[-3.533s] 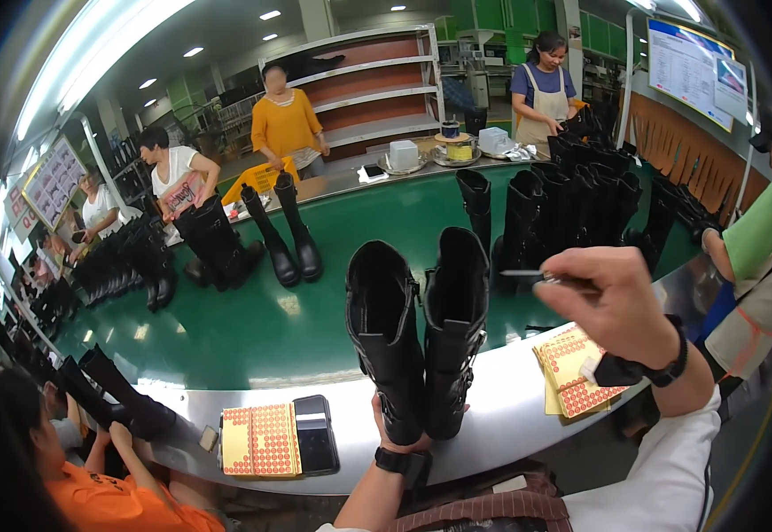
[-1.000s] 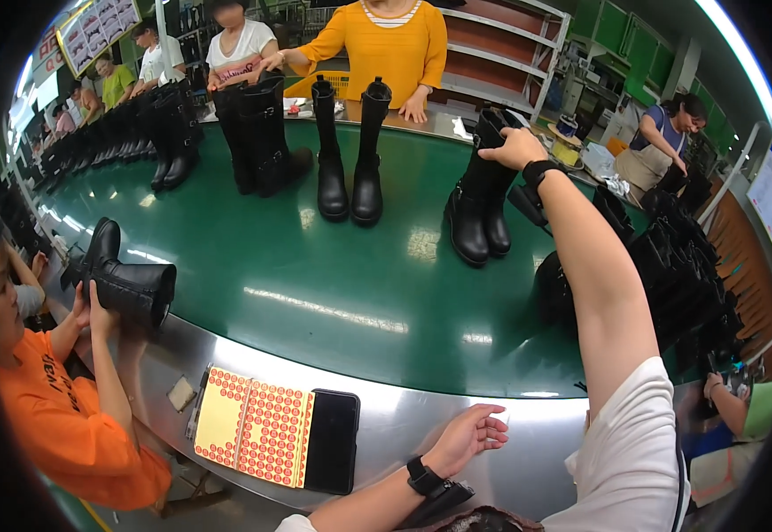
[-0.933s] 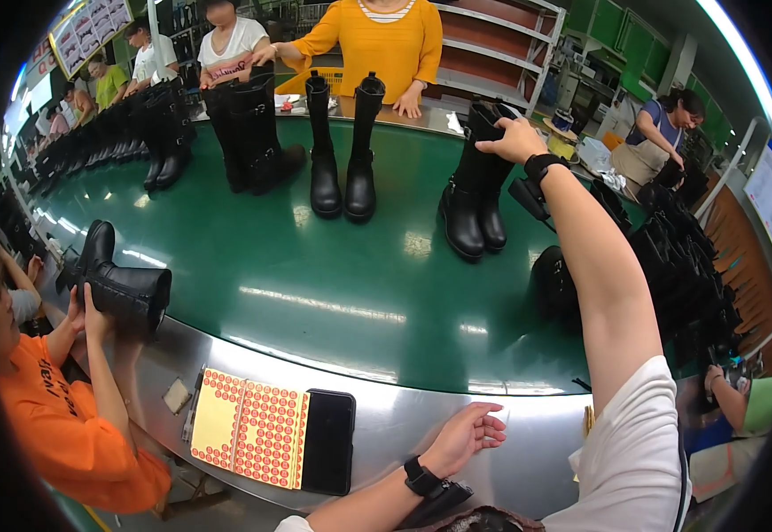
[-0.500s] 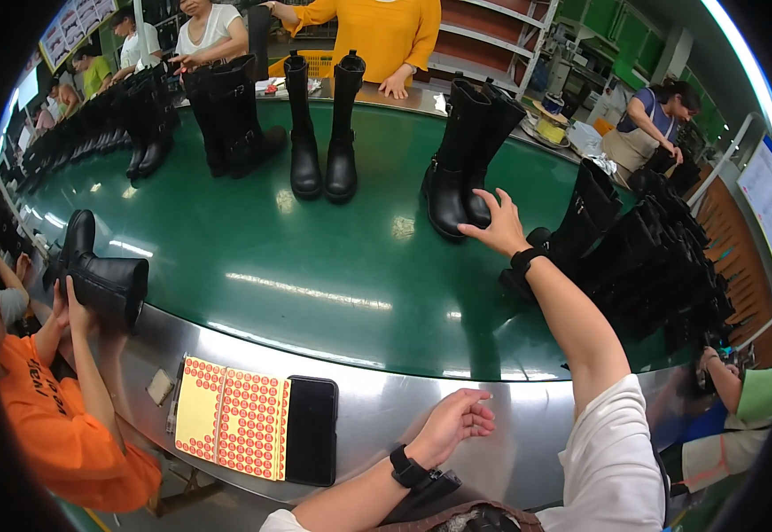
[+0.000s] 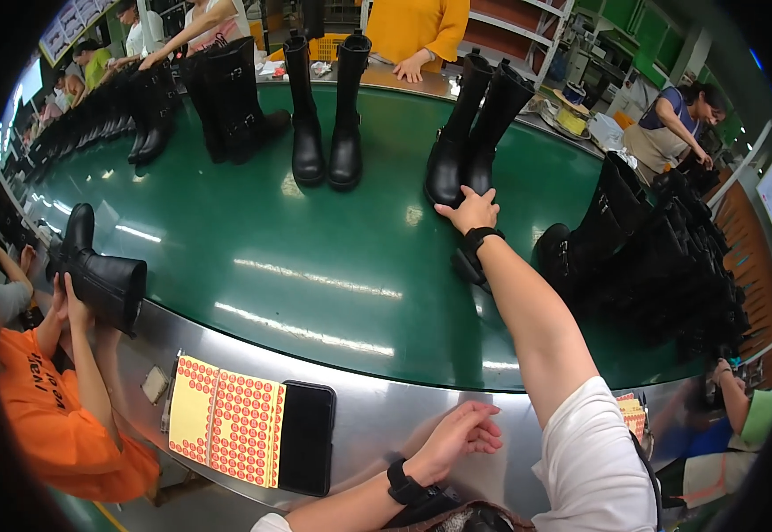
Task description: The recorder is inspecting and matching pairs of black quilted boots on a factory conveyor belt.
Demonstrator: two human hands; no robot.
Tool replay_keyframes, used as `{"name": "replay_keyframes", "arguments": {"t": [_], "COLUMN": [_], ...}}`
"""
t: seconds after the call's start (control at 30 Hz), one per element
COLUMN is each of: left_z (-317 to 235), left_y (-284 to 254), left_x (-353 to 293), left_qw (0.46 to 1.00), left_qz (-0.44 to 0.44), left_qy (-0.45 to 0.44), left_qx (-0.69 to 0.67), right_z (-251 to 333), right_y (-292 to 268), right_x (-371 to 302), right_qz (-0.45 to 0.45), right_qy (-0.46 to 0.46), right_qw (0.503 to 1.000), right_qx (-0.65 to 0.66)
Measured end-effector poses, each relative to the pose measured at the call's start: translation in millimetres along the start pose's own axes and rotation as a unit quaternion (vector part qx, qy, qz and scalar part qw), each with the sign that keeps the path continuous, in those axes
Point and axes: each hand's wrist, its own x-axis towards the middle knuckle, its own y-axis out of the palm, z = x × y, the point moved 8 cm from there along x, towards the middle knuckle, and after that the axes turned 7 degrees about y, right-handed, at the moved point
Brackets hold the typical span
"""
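My right hand point(image 5: 470, 210) reaches far out over the green conveyor belt point(image 5: 253, 239) and rests at the toes of a pair of tall black boots point(image 5: 473, 133) standing upright. Its fingers lie flat, touching the boot toes, not gripping. A dark watch sits on that wrist. My left hand point(image 5: 461, 433) rests open on the steel rim point(image 5: 377, 408) of the belt near me, holding nothing. A sheet of red round stickers point(image 5: 226, 418) and a black phone point(image 5: 306, 436) lie on the rim to its left.
Another boot pair point(image 5: 326, 111) stands mid-belt, more boots point(image 5: 218, 97) at the far left. A crowd of black boots point(image 5: 661, 266) fills the right side. A person in orange point(image 5: 58, 390) at left holds a boot point(image 5: 98, 275). Other workers stand behind the belt.
My right arm has drawn back from the boot tops and dropped to the boots' toes. The belt's boots have shifted rightward in view. My left hand stays on the rim.
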Motion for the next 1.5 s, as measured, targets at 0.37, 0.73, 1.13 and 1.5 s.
{"name": "replay_keyframes", "arguments": {"t": [0.37,0.73,1.13,1.5], "left_z": [4,0,3,-17], "left_y": [-6,-14,-15,13], "left_x": [5,12,19,2], "left_qw": [0.999,0.999,0.996,0.944], "left_qz": [0.031,0.025,0.088,0.055], "left_qy": [0.014,0.015,0.031,0.139], "left_qx": [0.006,0.024,0.018,0.296], "right_z": [-29,-96,-112,-96], "right_y": [-67,-339,-331,-371], "right_x": [-127,-252,-119,-201], "right_qz": [0.184,-0.295,0.114,-0.238], "right_qy": [-0.272,-0.347,-0.083,-0.168], "right_qw": [0.944,0.890,0.985,0.957], "right_qx": [0.022,-0.009,-0.101,0.006]}}
